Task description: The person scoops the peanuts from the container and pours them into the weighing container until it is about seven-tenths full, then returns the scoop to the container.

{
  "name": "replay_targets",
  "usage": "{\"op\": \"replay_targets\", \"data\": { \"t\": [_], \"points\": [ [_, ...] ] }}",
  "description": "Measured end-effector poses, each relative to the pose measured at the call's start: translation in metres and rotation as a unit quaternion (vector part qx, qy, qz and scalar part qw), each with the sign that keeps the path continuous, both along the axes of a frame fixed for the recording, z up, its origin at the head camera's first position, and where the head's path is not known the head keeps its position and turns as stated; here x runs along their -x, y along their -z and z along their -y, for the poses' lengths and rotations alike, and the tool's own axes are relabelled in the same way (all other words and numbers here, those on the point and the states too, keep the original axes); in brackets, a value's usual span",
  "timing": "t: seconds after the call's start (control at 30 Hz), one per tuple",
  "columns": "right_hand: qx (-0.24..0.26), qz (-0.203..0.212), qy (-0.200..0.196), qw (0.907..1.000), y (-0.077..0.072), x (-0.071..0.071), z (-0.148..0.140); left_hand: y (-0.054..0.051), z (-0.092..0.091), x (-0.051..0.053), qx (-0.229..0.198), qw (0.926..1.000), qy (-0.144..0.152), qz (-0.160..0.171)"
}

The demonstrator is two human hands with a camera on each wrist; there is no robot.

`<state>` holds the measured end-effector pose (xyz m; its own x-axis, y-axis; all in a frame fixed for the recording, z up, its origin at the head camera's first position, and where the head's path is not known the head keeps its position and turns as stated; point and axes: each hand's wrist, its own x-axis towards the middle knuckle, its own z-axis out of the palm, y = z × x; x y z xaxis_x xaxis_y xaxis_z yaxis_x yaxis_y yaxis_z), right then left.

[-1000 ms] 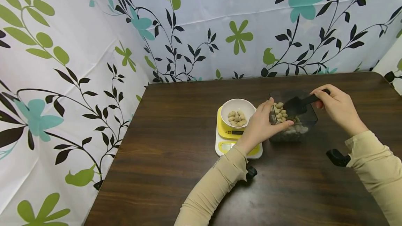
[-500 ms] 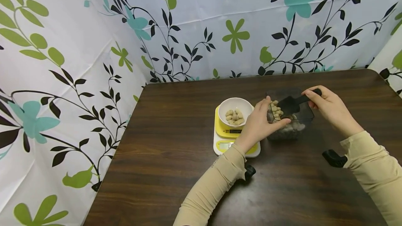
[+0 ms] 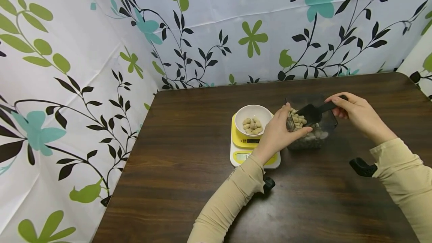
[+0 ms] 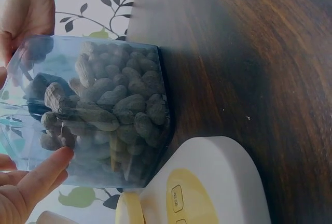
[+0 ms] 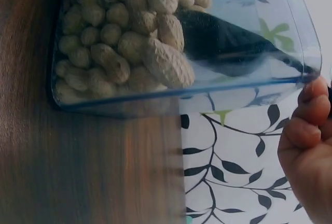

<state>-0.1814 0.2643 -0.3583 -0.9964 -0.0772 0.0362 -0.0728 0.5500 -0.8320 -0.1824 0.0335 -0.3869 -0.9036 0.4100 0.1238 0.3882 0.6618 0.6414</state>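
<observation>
A clear plastic container (image 3: 305, 144) of unshelled peanuts (image 5: 168, 63) stands on the table. My left hand (image 3: 277, 134) grips its left side, thumb along the near edge and fingers on the left wall. The right hand (image 3: 357, 113) pinches the handle of a black scoop (image 3: 309, 114), whose blade is down inside the container against the peanuts. Through the wall, the right wrist view shows the blade (image 5: 223, 45) partly behind peanuts. Left of the container, a white bowl (image 3: 239, 121) with several peanuts (image 3: 252, 126) sits on a yellow and white kitchen scale (image 3: 235, 149).
The dark wooden table (image 3: 175, 160) reaches back to a patterned curtain (image 3: 216, 10). My left forearm passes over the scale's near right corner and hides part of its display (image 3: 241, 156). The scale stands close beside the container.
The head view has shifted slightly. The scoop stays in the container, with its handle a little lower and the right hand slightly moved. The left hand keeps its hold on the container.
</observation>
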Motion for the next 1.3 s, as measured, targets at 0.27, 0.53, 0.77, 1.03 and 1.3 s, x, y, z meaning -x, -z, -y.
{"op": "replay_targets", "data": {
  "t": [0.27,0.53,0.77,1.03,1.3],
  "points": [
    [0.102,0.042,0.023,0.9936,0.009,0.002,0.000,0.001,0.000,0.000,-0.006,1.0000,0.006,0.005],
    [0.180,0.015,-0.021,0.9833,0.016,0.003,-0.004,0.000,0.001,0.000,-0.005,1.0000,0.006,0.001],
    [0.302,0.031,-0.097,0.9477,0.019,0.002,-0.013,0.002,0.001,-0.001,-0.014,0.9999,0.010,-0.002],
    [0.299,0.070,-0.032,0.9511,0.019,0.005,-0.007,0.002,0.001,-0.001,-0.014,0.9998,0.012,0.004],
    [0.307,0.075,-0.008,0.9486,0.020,0.003,-0.003,0.002,0.001,-0.001,-0.016,0.9997,0.015,0.007]
  ]
}}
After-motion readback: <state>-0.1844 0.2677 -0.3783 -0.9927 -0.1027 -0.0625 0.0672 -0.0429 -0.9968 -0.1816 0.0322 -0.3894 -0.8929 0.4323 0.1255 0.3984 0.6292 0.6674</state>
